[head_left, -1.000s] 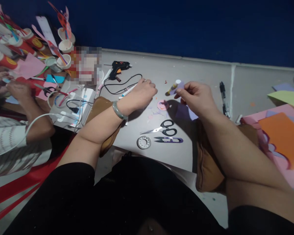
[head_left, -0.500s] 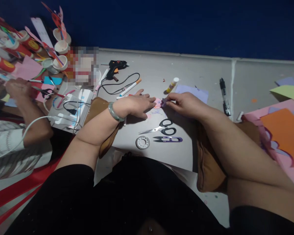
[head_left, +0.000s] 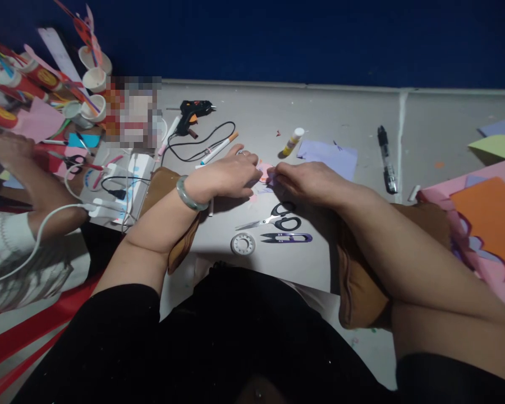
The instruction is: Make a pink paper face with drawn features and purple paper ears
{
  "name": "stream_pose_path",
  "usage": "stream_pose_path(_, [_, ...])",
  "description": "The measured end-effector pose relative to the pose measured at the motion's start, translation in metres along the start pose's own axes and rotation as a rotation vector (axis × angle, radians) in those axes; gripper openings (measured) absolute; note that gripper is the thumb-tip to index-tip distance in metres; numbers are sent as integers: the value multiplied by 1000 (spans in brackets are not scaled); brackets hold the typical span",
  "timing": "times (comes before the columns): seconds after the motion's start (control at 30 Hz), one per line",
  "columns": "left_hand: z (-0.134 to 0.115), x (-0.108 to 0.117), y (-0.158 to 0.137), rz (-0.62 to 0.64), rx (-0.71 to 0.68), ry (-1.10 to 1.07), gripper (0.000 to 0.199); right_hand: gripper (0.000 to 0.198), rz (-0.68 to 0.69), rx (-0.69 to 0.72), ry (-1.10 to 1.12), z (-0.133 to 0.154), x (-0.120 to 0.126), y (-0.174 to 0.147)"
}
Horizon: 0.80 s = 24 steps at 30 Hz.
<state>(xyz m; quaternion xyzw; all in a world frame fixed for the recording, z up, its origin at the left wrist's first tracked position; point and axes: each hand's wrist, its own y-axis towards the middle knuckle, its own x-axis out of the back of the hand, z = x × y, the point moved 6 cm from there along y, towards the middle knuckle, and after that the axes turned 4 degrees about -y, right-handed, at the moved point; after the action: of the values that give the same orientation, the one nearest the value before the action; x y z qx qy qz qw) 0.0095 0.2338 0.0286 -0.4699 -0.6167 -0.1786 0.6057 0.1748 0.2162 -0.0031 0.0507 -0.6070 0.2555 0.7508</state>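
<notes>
A small round pink paper piece (head_left: pixel 264 171) lies on the table between my hands. My left hand (head_left: pixel 234 175) rests at its left edge, palm down with fingers apart and slightly bent. My right hand (head_left: pixel 305 180) pinches a small purple paper piece (head_left: pixel 271 176) at the pink piece's right side; the fingers partly cover it. Nearer to me lie black-handled scissors (head_left: pixel 278 217), purple thread snips (head_left: pixel 287 238) and a white roll of tape (head_left: pixel 243 244). Beyond my hands stand a yellow glue stick (head_left: pixel 292 142) and a lavender sheet (head_left: pixel 329 157).
A black glue gun (head_left: pixel 192 116) with its cord lies at the back left, near a marker (head_left: pixel 221 148) and a white power strip (head_left: pixel 133 188). A co-worker's arm (head_left: pixel 37 174) is at far left by several cups. Right are a black pen (head_left: pixel 387 160) and an orange sheet (head_left: pixel 488 219).
My left fingers have bent and drawn up a little from lying flatter over the pink piece. My right hand has turned slightly, still pinching the purple piece. The view has shifted slightly.
</notes>
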Motion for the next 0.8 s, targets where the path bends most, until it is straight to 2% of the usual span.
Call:
stream_pose_path(0.13, [-14, -5, -1, 118, -56, -37, 40, 26, 19, -37, -48, -3, 4, -2])
stream_pose_path(0.23, [-21, -11, 3, 151, -50, -21, 63, 27, 20, -74, -74, -8, 7, -4])
stream_pose_path(0.3, [-22, -13, 5, 151, -34, -20, 70, 30, 20, -89, -105, -11, 8, -3])
stream_pose_path(0.5, [-18, -2, -3, 192, -16, 43, 30, 42, 30, -86, -184, -12, 9, -3])
stream_pose_path(0.6, [-20, 1, -4, 164, -19, 6, 23, 42, 27, -82, -147, -11, 10, -5])
stream_pose_path(0.63, [-23, 0, -2, 135, -39, -15, 26, 42, 27, -84, -138, -12, 10, -5])
stream_pose_path(0.7, [-32, -5, 3, 74, -103, -44, 46, 38, 24, -94, -120, -14, 9, -5])
stream_pose_path(0.73, [-37, -10, 6, 65, -137, -41, 57, 37, 22, -100, -116, -15, 8, -4])
stream_pose_path(0.8, [-43, -19, 11, 83, -161, -15, 66, 37, 14, -101, -124, -17, 7, -4])
